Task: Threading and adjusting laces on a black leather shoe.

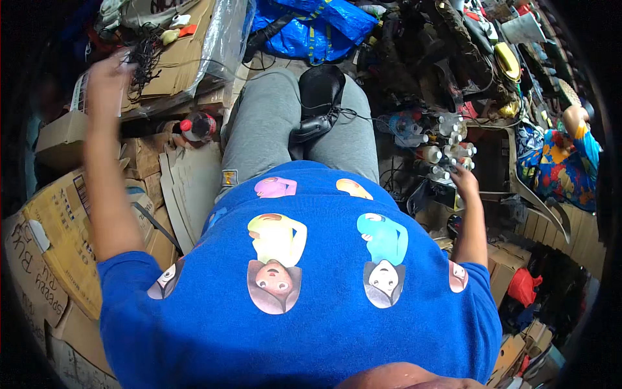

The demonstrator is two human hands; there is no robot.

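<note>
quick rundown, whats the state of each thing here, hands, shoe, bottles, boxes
left hand: raised, blurred, at a tangle of dark cord on the cardboard
right hand: reaching into the cluster of small bottles, grip unclear
black shoe: lying on the lap, laces loose
red-capped bottle: lying on its side, cap on
cardboard boxes: flattened, stacked
blue bag: crumpled

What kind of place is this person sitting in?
Probably a small, crowded shoe repair stall or workshop. A worn black leather shoe lies on the person's lap, small white plastic bottles stand by the right hand, and flattened brown cardboard boxes pile up beside the left hand.
</note>
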